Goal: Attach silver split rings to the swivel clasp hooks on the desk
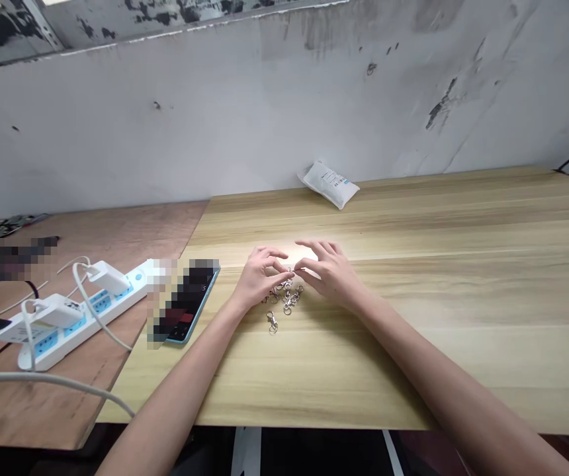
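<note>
Left hand [261, 277] and right hand [327, 272] pinch narrowly on a small metal clasp [290, 270] — just above more clasps [285, 297] on a wooden table [463, 370].

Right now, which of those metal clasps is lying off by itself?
The metal clasp closest to the person: it lies alone, touching none of the others, which sit bunched together in a heap of clasps.
</note>
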Motion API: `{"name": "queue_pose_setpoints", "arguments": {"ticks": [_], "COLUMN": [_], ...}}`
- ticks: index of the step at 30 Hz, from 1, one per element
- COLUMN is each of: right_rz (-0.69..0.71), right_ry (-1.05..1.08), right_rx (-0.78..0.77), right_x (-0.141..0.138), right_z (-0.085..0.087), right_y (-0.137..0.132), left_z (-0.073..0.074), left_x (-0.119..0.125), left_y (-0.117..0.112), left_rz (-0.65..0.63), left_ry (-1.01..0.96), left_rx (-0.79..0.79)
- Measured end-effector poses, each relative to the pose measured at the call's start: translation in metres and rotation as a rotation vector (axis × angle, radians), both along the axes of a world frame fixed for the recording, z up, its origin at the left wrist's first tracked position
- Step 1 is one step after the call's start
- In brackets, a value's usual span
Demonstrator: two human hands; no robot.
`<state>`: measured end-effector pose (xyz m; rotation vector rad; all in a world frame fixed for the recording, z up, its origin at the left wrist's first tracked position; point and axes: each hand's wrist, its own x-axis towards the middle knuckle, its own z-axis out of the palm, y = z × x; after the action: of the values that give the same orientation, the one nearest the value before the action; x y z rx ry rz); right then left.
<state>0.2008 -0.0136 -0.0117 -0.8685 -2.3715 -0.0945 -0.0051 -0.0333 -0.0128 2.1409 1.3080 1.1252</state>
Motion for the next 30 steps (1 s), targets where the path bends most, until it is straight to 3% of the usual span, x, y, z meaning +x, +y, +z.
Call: {"name": "queue_pose_setpoints", "arguments": {"ticks": [14, 21, 30], "right_rz": [-0.016, -0.042, -0.009], "right_ry": [0.063, 0.11, 0.097], "right_rx": [0.03, -0.071, -0.079], "right_x": [0.003, -0.001, -0.012], "right_z": [-0.002, -0.005, -0.006], "right_y": [0.002, -0.001, -0.007], "left_z": [0.0, 0.003, 0.006], "left_x": [-0.002, -0.001, 0.008], "left_y": [0.0, -0.002, -0.007], "left_rz": [-0.029, 0.012, 0.001], "left_ry": [-0.019, -0.039, -0.031], "left_rx": [-0.085, -0.04, 0.039]}}
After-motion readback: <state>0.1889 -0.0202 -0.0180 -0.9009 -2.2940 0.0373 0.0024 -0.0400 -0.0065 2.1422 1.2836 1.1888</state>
